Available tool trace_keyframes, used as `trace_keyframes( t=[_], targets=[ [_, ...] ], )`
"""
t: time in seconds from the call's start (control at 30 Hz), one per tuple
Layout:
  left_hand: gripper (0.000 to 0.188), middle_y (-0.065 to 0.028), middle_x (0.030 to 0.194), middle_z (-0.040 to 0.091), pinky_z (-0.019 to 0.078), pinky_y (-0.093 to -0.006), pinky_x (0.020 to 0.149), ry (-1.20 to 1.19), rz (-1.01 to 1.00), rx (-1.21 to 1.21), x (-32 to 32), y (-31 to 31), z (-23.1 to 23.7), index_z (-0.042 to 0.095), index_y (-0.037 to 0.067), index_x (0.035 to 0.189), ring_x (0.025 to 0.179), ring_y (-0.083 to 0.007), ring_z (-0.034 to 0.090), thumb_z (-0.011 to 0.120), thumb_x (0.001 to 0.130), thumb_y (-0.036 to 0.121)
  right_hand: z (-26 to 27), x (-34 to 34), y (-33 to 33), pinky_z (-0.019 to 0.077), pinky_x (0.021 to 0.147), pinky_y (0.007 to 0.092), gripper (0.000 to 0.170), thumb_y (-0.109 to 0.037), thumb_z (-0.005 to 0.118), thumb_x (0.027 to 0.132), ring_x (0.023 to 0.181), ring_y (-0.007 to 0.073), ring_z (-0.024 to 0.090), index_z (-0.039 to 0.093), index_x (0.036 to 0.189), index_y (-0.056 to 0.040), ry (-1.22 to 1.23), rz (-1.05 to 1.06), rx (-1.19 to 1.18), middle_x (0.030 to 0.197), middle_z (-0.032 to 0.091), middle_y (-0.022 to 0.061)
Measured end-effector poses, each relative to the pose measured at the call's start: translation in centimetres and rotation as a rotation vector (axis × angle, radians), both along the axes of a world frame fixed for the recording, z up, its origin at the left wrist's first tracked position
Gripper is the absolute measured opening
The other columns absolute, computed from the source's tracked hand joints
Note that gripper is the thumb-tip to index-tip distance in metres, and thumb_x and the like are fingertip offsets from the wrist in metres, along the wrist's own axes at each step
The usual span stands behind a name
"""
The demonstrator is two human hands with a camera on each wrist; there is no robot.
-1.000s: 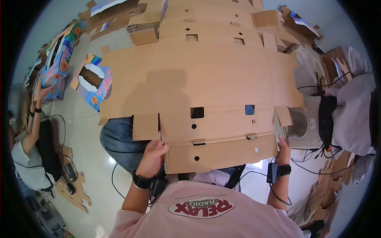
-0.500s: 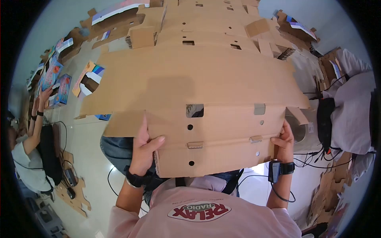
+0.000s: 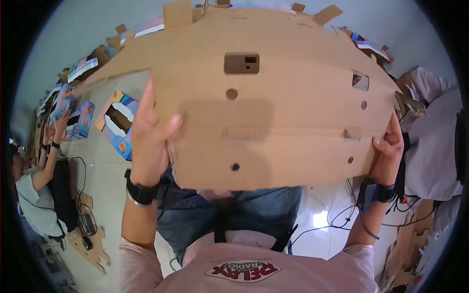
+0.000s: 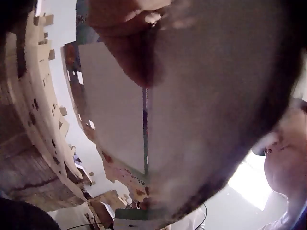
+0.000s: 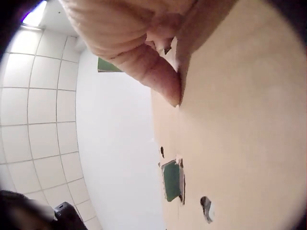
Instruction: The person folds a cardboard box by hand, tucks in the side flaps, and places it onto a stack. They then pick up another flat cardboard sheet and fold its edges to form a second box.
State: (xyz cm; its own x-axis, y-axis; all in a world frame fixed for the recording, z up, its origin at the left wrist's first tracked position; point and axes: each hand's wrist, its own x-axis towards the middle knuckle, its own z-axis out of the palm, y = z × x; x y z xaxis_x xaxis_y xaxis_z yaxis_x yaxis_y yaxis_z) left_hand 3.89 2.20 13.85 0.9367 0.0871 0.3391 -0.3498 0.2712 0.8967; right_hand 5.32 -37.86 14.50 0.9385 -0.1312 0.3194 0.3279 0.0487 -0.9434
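A large brown die-cut cardboard sheet, with square cut-outs, round holes and folded flaps, is held up in front of the body. My left hand grips its left edge, thumb lying on the brown face and fingers behind. At the opposite edge my right hand pinches the sheet the same way. In the right wrist view the thumb presses near the cardboard's edge, beside a cut-out and a hole. The left wrist view is dim, with the sheet filling much of it.
A blue printed box with a white-edged opening stands on the floor at left. Beyond it, another person handles similar boxes. Someone in grey is at the right. Cables and cardboard pieces lie on the floor.
Both hands have lifted the sheet up and closer to the head camera, and it now hides most of the cardboard behind. The left hand first shifted its hold, thumb coming over the face.
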Motion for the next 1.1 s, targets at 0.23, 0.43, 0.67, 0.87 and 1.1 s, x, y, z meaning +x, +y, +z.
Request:
trace_keyframes(
  t=[0.23, 0.43, 0.67, 0.87, 1.1],
  targets=[
    [0.092, -0.0195, 0.146, 0.035, 0.0337, -0.0358, 0.108, 0.246, -0.072, 0.234, 11.7, 2.3, -1.8, 0.004, -0.003, 0.149, 0.13, -0.0244, 0.042, 0.066, 0.087, 0.024, -1.7, 14.2, -4.6, 0.0412, 0.1, 0.0361, 0.071, -0.01, 0.071, 0.074, 0.117, 0.0286, 0.054, 0.043, 0.138, 0.0034, -0.033, -0.412, -0.475, 0.126, 0.056, 0.0205],
    [0.095, -0.0208, 0.146, 0.035, 0.0315, -0.0389, 0.109, 0.13, -0.07, 0.914, 14.0, 3.6, -14.6, 0.017, 0.0, 0.149, 0.131, -0.0314, 0.042, 0.072, 0.082, 0.039, -15.9, 18.0, -3.5, 0.0297, 0.109, 0.0484, 0.087, -0.032, 0.081, 0.069, 0.133, 0.039, 0.034, 0.039, 0.142, -0.0101, -0.123, -0.207, -1.215, 0.145, 0.038, 0.0188],
    [0.076, -0.0206, 0.139, 0.04, 0.0328, -0.039, 0.105, 0.147, 0.018, 1.287, 15.3, 3.3, -13.2, 0.043, 0.008, 0.138, 0.126, -0.0365, 0.04, 0.073, 0.075, 0.04, -17.9, 14.8, 0.7, 0.0171, 0.107, 0.0656, 0.079, -0.046, 0.075, 0.073, 0.136, 0.0355, 0.031, 0.04, 0.142, -0.0299, 0.118, -0.341, -1.407, 0.147, 0.037, 0.0084],
    [0.079, -0.0178, 0.134, 0.044, 0.0289, -0.0422, 0.106, 0.051, 0.268, 1.156, 17.2, 2.2, -17.3, 0.047, 0.006, 0.132, 0.125, -0.035, 0.038, 0.073, 0.071, 0.048, -13.7, 18.7, -0.2, 0.0146, 0.108, 0.0628, 0.059, -0.05, 0.067, 0.079, 0.128, 0.029, 0.043, 0.052, 0.13, -0.0258, 0.422, -0.101, -1.373, 0.137, 0.049, 0.0068],
    [0.095, -0.0202, 0.136, 0.04, 0.0163, -0.0455, 0.113, 0.146, 0.183, 1.344, 17.0, 2.3, -16.8, 0.04, 0.006, 0.138, 0.131, -0.0358, 0.031, 0.071, 0.066, 0.059, -18.2, 22.2, 1.8, 0.0197, 0.108, 0.0555, 0.07, -0.061, 0.058, 0.081, 0.135, 0.0343, 0.03, 0.045, 0.137, -0.0202, 0.185, -0.273, -1.356, 0.145, 0.038, 0.0096]
  ],
)
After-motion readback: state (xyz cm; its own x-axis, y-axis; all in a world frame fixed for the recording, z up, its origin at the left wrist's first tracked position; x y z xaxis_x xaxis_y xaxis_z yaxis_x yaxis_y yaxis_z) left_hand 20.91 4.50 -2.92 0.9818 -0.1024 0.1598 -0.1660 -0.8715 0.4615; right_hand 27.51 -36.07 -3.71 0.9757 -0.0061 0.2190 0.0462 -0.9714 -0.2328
